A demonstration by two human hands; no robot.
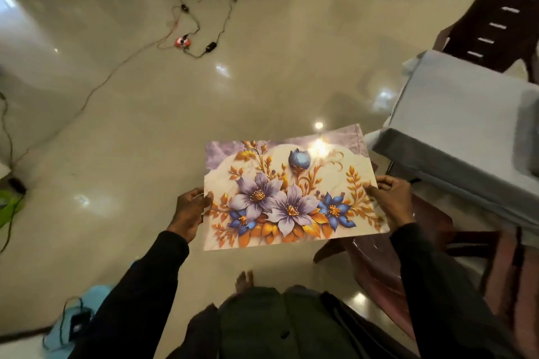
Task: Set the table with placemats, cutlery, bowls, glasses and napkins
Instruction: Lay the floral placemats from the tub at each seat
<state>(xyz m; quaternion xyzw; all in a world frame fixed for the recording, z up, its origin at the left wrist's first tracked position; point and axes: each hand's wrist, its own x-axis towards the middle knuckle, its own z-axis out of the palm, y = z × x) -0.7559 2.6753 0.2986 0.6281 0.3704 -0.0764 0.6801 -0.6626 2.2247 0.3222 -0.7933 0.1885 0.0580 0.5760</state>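
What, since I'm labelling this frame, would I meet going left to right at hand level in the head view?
left hand → floral placemat → right hand → grey-clothed table

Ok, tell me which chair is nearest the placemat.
The reddish-brown chair just below the right hand, partly under the placemat; the darker slatted chair stands far off beyond the grey-clothed table.

The rectangular floral-printed placemat [291,192] sits between the left hand [191,213] and the right hand [390,201]. The grey-clothed table [455,114] lies to its right; a dark slatted chair [495,23] stands behind that table.
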